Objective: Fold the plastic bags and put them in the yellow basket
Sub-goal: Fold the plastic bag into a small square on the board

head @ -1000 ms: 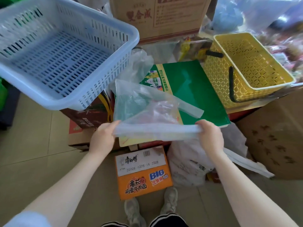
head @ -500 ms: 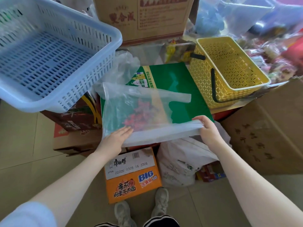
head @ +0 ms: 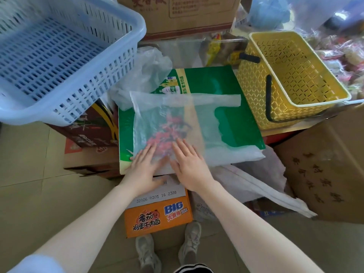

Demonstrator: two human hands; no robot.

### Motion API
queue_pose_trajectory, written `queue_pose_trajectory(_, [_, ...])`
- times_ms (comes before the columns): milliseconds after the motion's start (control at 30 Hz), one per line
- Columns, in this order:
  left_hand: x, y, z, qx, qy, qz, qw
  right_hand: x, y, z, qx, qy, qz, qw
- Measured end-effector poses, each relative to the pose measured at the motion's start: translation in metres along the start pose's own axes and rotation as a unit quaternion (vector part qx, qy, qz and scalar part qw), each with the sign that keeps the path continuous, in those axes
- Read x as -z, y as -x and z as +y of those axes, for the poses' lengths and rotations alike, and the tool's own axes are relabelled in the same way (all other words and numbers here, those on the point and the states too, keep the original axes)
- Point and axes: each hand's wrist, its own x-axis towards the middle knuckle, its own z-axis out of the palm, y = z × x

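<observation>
Hands, left hand (head: 142,168) and right hand (head: 190,164), press flat with open palms on a clear plastic bag (head: 177,123) left of the yellow basket (head: 291,99); smoothing outward first should sharpen the fold.

Bright, even daylight is filling the scene — shadows staying soft. Glare is washing out the clutter far beyond the right hand (head: 190,164). Edges are bowing outward, blurring slightly — wide-angle distortion.
</observation>
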Motion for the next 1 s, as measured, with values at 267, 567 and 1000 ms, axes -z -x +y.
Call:
queue_pose_trajectory(267, [-0.007,0.029,-0.042,0.020,-0.052,0.026,0.998,-0.016,0.019,0.085,-0.167,0.113,-0.005,0.979])
queue_pose_trajectory(567, [0.046,-0.090,-0.010,-0.023,-0.055,0.177,0.982,0.007,-0.079,0.025,0.006,0.059,0.064,0.996])
queue_pose_trajectory(1000, [0.036,-0.109,-0.069,0.110,-0.066,0.109,0.986,0.022,-0.107,0.134,-0.173,0.135,-0.014,0.975])
